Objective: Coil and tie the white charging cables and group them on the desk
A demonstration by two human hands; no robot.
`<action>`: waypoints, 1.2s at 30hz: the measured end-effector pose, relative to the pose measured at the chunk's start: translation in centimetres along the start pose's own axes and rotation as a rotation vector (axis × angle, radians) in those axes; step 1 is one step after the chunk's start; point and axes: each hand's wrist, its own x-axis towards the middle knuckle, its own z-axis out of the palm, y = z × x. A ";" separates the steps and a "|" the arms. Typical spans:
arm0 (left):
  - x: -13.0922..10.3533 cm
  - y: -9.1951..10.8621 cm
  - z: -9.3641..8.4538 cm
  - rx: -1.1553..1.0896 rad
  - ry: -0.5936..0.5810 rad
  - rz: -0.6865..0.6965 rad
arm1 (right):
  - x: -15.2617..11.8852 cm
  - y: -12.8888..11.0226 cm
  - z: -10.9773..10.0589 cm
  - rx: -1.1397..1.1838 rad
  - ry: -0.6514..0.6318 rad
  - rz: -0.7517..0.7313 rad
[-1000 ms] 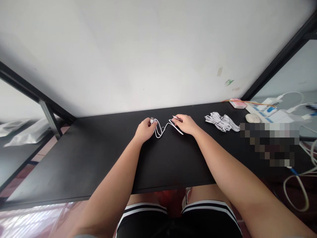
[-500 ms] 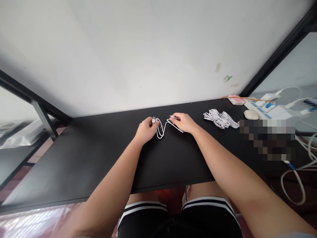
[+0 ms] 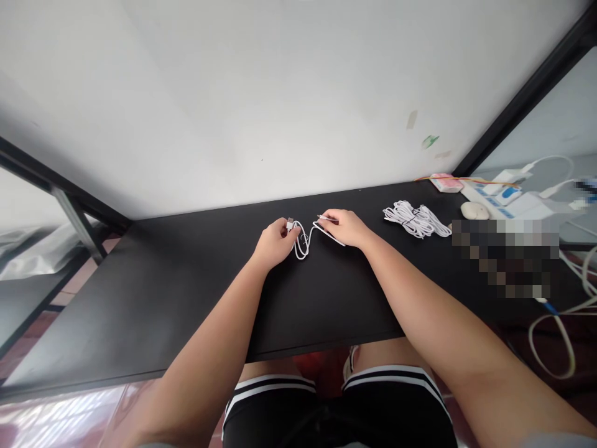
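A white cable (image 3: 307,243) runs between my two hands above the black table (image 3: 186,292). My left hand (image 3: 277,242) is closed on its looped part, with the USB plug sticking up past the fingertips. My right hand (image 3: 344,228) pinches the other end, where a thin connector tip shows at the fingers. A short length of the cable hangs out below my right hand. To the right of that hand lies a bundle of white cables (image 3: 415,219), tied with a dark band.
At the right, a power strip (image 3: 489,198) holds white plugs, near a white rounded case (image 3: 474,211) and a pink-and-white box (image 3: 446,182). A pixelated patch covers something beside them. A pale wall stands behind the table; black metal posts flank it.
The camera view has shifted very slightly. Both hands keep the same hold on the white cable, with hardly any visible movement.
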 end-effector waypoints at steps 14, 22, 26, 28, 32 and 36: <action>0.0 -0.3 0.1 0.002 -0.014 0.018 | 0.0 -0.1 0.1 -0.011 0.009 -0.009; -0.5 0.4 0.3 0.014 -0.066 0.014 | -0.1 -0.2 0.1 -0.013 0.009 -0.022; -1.0 1.4 0.6 0.086 -0.108 0.045 | -0.2 -0.2 0.1 -0.015 -0.005 -0.033; -1.3 1.9 0.7 0.108 -0.126 0.069 | -0.2 -0.2 0.1 -0.018 -0.005 -0.039; -1.5 2.1 0.9 0.114 -0.144 0.095 | -0.1 -0.3 0.1 -0.030 -0.004 -0.038; -1.5 1.8 0.9 0.076 -0.140 0.100 | 0.0 -0.3 0.1 -0.020 0.002 -0.037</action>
